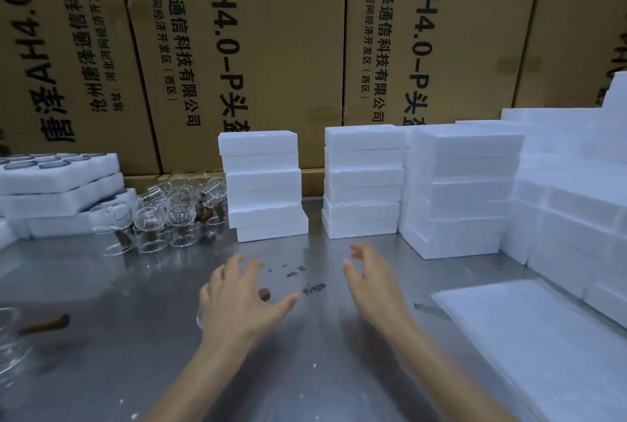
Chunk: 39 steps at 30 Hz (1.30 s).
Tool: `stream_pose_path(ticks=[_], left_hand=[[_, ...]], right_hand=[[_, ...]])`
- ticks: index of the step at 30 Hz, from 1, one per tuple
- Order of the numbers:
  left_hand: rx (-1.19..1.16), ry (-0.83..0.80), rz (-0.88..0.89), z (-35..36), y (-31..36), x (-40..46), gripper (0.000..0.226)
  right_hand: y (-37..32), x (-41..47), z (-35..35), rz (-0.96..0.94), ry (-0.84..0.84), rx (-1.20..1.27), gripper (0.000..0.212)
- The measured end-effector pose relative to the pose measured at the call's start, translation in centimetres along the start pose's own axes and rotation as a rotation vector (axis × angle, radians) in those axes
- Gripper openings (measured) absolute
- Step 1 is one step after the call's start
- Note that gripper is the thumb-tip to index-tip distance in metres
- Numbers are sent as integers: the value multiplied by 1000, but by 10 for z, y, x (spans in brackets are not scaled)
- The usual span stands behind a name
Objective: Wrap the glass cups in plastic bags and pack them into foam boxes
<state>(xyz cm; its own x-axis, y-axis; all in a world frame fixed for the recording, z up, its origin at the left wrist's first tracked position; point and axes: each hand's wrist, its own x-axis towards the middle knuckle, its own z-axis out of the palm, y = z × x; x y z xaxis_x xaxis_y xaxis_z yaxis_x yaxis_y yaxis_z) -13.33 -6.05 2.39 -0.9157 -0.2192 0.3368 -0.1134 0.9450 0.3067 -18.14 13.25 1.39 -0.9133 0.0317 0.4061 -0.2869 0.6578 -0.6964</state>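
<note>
Stacked cardboard cartons (258, 48) form the backdrop behind a steel table (101, 286). Clear glass cups (169, 214) with brown handles are grouped at rear left, beside foam trays (61, 197). White foam boxes (266, 184) are stacked centre and right; flat plastic bags (529, 330) lie at right. The left hand (237, 303) and right hand (373, 289) are held apart above the table, fingers spread, nothing gripped.
</note>
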Motion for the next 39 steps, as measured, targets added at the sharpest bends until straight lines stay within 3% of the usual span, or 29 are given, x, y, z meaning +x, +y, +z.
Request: stream_pose_path(ticks=[6,10,13,16,17,19,21,23,25,28,31,35,39], left_hand=[[145,109,58,6,-8,-4,34],[111,178,107,6,-14,-3,23],[-204,230,62,0,-5,-6,13],[-900,-12,-78,-10,13,-1,8],[-1054,-126,-70,-12,21,0,7],[-1080,-195,27,-7,33,0,8],[-948,-75,139,3,40,-2,12],[-741,103,295,15,45,-6,31],[-641,250,464,26,48,-9,57],[-644,319,570,36,46,-12,76],[-711,293,489,42,39,-13,83],[-1003,57,198,42,36,-11,97],[-953,-28,256,49,35,-8,106]], right_hand=[[14,-26,13,120,-61,80,31],[17,-26,12,121,-83,84,27],[13,-27,11,90,-89,160,22],[-1,-27,8,107,-139,430,12],[-8,-27,6,132,-169,527,20],[-17,-27,1,191,-237,635,45],[-21,-27,-4,217,-294,667,53],[-22,-28,-5,213,-309,694,50],[-22,-29,-3,227,-280,707,39],[-21,-30,-2,252,-231,676,19],[-19,-28,-3,244,-153,675,21],[-17,-25,-6,235,-65,732,23],[-16,-24,-4,210,-51,735,24]])
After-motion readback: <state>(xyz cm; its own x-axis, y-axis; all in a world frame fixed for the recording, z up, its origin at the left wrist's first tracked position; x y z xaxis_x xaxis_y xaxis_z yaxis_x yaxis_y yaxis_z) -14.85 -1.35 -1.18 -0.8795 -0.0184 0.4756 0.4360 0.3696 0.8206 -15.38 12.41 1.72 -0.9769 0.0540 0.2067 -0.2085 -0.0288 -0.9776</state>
